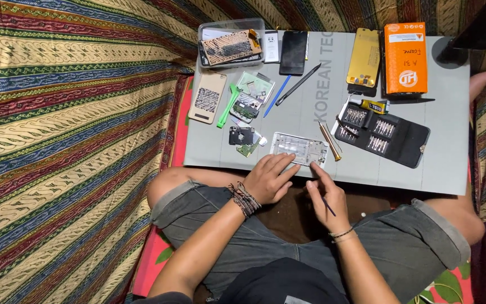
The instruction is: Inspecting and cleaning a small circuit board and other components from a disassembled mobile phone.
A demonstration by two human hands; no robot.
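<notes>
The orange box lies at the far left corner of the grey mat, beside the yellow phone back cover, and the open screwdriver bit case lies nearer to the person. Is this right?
Not quite. In the head view the orange box lies at the far right corner of the grey mat, not the left. The rest holds: the yellow phone back cover lies beside it, and the open screwdriver bit case lies nearer to the person.

Bare grey mat (457,169) lies open at four o'clock; at twelve, the phone frame (299,149), screwdriver (331,142) and bit case (382,134) (opened flat) block.
</notes>
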